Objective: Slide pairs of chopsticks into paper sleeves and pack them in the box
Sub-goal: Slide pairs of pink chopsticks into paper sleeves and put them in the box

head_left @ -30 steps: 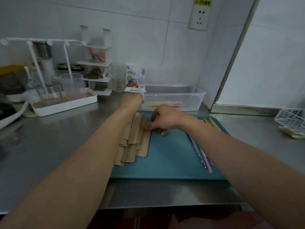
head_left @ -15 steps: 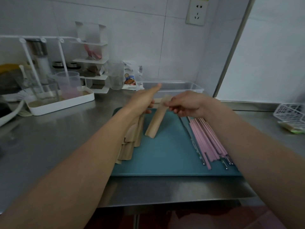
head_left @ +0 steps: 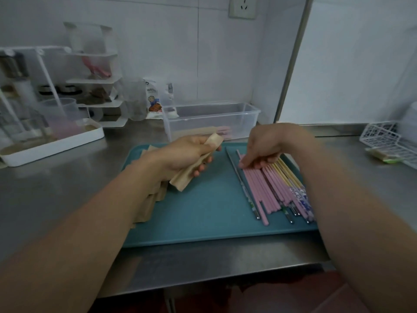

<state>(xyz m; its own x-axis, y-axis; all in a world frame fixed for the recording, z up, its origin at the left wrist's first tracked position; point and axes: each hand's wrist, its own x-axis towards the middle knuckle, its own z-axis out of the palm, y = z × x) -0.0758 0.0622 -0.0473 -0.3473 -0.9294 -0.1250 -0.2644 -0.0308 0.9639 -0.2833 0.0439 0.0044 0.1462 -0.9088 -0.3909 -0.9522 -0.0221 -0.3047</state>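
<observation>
Steel counter, teal tray (head_left: 203, 222), left hand (head_left: 182, 154) gripping sleeve (head_left: 191, 172), right hand (head_left: 266, 143) fingertips on chopsticks (head_left: 270, 188)

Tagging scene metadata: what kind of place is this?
Likely a commercial or back-of-house kitchen prep area: stainless steel counter, white tiled wall, and a dish rack holding cups and containers.

Tan kraft-paper sleeve (head_left: 196, 162) is tilting above teal tray, gripped mid-length. More tan sleeves (head_left: 150, 201) are lying stacked at left. Pink, wood & metal chopsticks (head_left: 269, 188) are lying bunched at right. Clear plastic box (head_left: 211, 120) is sitting behind, w/ sleeved pairs inside.
</observation>
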